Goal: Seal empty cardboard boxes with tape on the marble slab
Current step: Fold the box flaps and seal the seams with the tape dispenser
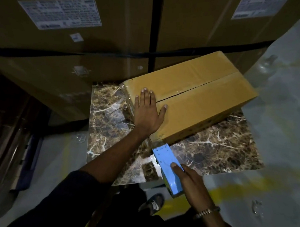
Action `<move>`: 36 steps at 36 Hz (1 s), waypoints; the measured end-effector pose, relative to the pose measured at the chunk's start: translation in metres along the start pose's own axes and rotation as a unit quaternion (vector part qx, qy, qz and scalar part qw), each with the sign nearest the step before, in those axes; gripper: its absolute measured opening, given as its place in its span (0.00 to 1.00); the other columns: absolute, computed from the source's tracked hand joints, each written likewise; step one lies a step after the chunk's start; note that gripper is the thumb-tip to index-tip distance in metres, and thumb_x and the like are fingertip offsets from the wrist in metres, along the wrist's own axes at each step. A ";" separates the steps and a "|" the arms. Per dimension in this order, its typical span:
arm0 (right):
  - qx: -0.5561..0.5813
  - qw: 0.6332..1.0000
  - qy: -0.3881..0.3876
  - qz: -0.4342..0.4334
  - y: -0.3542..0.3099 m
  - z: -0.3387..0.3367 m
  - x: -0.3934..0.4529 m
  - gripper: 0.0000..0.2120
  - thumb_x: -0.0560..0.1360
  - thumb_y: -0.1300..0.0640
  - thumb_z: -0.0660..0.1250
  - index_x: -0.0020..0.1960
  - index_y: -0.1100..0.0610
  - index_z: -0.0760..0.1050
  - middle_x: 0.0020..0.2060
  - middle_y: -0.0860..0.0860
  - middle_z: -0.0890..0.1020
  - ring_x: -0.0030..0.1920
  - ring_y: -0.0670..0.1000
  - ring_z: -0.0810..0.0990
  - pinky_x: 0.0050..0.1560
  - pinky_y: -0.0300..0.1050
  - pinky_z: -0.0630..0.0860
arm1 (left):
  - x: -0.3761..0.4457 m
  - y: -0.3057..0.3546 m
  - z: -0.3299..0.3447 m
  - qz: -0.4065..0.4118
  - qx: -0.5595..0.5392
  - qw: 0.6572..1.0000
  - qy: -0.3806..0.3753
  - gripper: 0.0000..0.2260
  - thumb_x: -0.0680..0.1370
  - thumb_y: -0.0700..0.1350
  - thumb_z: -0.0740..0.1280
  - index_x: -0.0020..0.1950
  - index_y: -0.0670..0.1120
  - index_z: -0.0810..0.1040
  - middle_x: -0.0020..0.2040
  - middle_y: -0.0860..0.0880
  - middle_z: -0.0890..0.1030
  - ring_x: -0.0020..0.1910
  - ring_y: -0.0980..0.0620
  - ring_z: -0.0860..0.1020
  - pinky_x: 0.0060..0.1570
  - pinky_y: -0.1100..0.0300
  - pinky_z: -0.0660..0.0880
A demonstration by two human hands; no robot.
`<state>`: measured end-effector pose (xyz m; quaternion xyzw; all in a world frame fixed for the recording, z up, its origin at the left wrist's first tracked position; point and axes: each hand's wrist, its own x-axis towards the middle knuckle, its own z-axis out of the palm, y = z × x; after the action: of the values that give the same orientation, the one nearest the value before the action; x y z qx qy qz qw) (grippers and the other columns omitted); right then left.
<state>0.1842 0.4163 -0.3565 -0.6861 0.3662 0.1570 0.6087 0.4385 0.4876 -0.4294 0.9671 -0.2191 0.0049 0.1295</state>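
A closed cardboard box (191,97) lies on the marble slab (215,147), tape shining along its top seam. The left hand (148,111) lies flat on the box's near left end, fingers straight and spread. The right hand (190,181) grips a blue tape dispenser (167,167) whose far tip meets the box's near corner. Big strapped cartons (71,32) stand beyond.

One head view only: you look forward and steeply down, close over the marble slab (109,113), the cardboard box (201,103) mid-frame, your own arms entering from the bottom edge, big cartons (61,37) filling the top.
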 end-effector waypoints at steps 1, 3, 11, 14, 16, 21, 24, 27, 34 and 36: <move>-0.010 1.000 0.000 -0.003 0.002 0.001 0.002 0.22 0.79 0.36 0.66 0.65 0.49 0.79 0.61 0.42 0.80 0.60 0.47 0.78 0.59 0.47 0.71 | 0.000 0.000 0.000 -0.002 -0.002 1.000 -0.003 0.40 0.85 0.69 0.48 0.84 0.39 0.59 0.85 0.37 0.56 0.85 0.41 0.52 0.83 0.43 0.46; -0.040 0.999 0.004 -0.018 0.003 0.003 0.008 0.24 0.80 0.36 0.63 0.60 0.55 0.81 0.55 0.50 0.83 0.53 0.51 0.81 0.50 0.47 0.71 | 0.002 0.001 -0.003 -0.009 -0.005 1.000 -0.012 0.41 0.84 0.70 0.46 0.85 0.40 0.57 0.85 0.38 0.54 0.85 0.43 0.50 0.83 0.43 0.44; -0.087 0.995 0.015 -0.046 0.016 0.014 0.025 0.28 0.81 0.36 0.61 0.44 0.62 0.71 0.33 0.50 0.68 0.35 0.50 0.71 0.39 0.48 0.61 | -0.048 0.017 0.009 0.133 -0.020 0.990 -0.031 0.37 0.85 0.68 0.43 0.86 0.44 0.56 0.87 0.44 0.52 0.86 0.47 0.49 0.83 0.44 0.47; -0.092 0.994 0.013 -0.058 0.019 0.015 0.032 0.22 0.84 0.42 0.62 0.39 0.58 0.70 0.31 0.49 0.68 0.34 0.48 0.70 0.37 0.46 0.61 | -0.049 0.016 0.014 0.123 -0.014 0.992 0.000 0.33 0.87 0.65 0.44 0.85 0.45 0.60 0.86 0.46 0.58 0.85 0.48 0.54 0.83 0.45 0.49; -0.093 0.994 0.015 -0.060 0.020 0.014 0.032 0.21 0.84 0.44 0.62 0.37 0.55 0.68 0.31 0.49 0.68 0.33 0.48 0.69 0.36 0.45 0.60 | -0.044 0.015 0.015 0.121 -0.009 0.993 0.002 0.31 0.88 0.63 0.45 0.85 0.46 0.60 0.85 0.46 0.59 0.85 0.48 0.55 0.83 0.46 0.49; -0.055 0.998 0.010 -0.024 0.027 0.007 0.039 0.21 0.81 0.41 0.64 0.45 0.59 0.79 0.39 0.53 0.81 0.41 0.55 0.78 0.42 0.48 0.67 | -0.046 0.014 0.017 0.127 -0.022 0.992 0.015 0.29 0.88 0.60 0.47 0.85 0.46 0.61 0.85 0.46 0.59 0.85 0.47 0.56 0.83 0.46 0.50; -0.036 0.999 -0.015 -0.006 0.022 0.001 0.043 0.23 0.75 0.37 0.65 0.40 0.59 0.75 0.40 0.58 0.80 0.42 0.56 0.77 0.46 0.49 0.69 | -0.046 0.014 0.017 0.128 -0.016 0.992 0.015 0.29 0.89 0.60 0.48 0.85 0.46 0.61 0.85 0.45 0.59 0.85 0.47 0.56 0.83 0.45 0.50; -0.003 1.000 -0.016 0.027 0.023 -0.003 0.055 0.31 0.78 0.42 0.68 0.47 0.74 0.75 0.49 0.74 0.78 0.44 0.60 0.79 0.47 0.49 0.68 | -0.046 0.014 0.016 0.132 -0.011 0.991 0.005 0.29 0.88 0.60 0.48 0.85 0.45 0.60 0.85 0.45 0.59 0.85 0.47 0.55 0.83 0.45 0.51; -0.120 0.992 -0.027 0.027 0.016 0.000 0.068 0.20 0.87 0.53 0.57 0.73 0.63 0.73 0.63 0.65 0.78 0.62 0.62 0.77 0.55 0.51 0.69 | -0.049 0.017 0.015 0.115 -0.013 0.993 0.012 0.27 0.89 0.58 0.49 0.84 0.46 0.63 0.85 0.46 0.61 0.84 0.47 0.57 0.83 0.45 0.52; -0.142 0.989 -0.011 0.038 0.023 0.005 0.071 0.20 0.86 0.52 0.58 0.71 0.63 0.74 0.65 0.65 0.78 0.65 0.63 0.76 0.56 0.49 0.69 | -0.048 0.017 0.015 0.114 -0.024 0.993 0.011 0.27 0.88 0.58 0.51 0.84 0.46 0.65 0.84 0.46 0.63 0.84 0.47 0.58 0.82 0.46 0.53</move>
<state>0.2180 0.3995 -0.4214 -0.7491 0.3595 0.2381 0.5028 0.3875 0.4894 -0.4430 0.9322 -0.3266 0.0250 0.1541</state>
